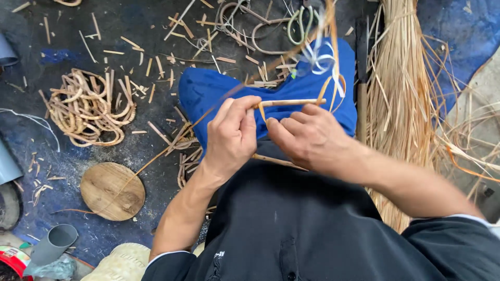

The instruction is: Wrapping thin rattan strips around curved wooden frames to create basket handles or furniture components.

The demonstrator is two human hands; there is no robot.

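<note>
While the left hand (230, 136) pinches a thin cane stick (291, 103), the right hand (307, 136) curls shut around a flat rattan strip (260, 112) wrapping it; blue cloth (208, 93) underneath.

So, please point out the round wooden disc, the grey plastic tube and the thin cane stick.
Round wooden disc (112, 191), head view, centre of its face.
Grey plastic tube (52, 243), head view, outer wall.
Thin cane stick (291, 102), head view, middle of shaft.

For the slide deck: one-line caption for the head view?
Left hand and right hand pinch a thin cane rod over a blue-clad lap, straw bundle at right.
</note>
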